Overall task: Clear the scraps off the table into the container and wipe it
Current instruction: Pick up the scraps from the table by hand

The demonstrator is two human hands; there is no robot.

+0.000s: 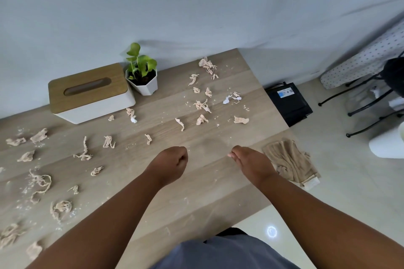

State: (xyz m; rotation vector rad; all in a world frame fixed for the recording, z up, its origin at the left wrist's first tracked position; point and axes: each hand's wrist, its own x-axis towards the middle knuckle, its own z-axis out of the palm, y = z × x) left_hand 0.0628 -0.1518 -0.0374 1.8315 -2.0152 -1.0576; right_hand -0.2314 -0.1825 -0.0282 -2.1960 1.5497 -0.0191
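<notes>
Several pale tan scraps [202,106] and white crumbs lie scattered over the wooden table [209,183], some at the far right and more along the left edge [40,183]. A tan cloth [288,162] lies crumpled at the table's right edge. My left hand [171,162] hovers over the table's middle, fingers curled into a fist with nothing visible in it. My right hand [251,162] is just left of the cloth, fingers bent downward, holding nothing that I can see.
A white tissue box with a wooden lid [89,91] and a small potted plant [142,72] stand against the wall. On the floor to the right are a black box [288,102], a white container [388,144] and an ironing board's legs [360,102].
</notes>
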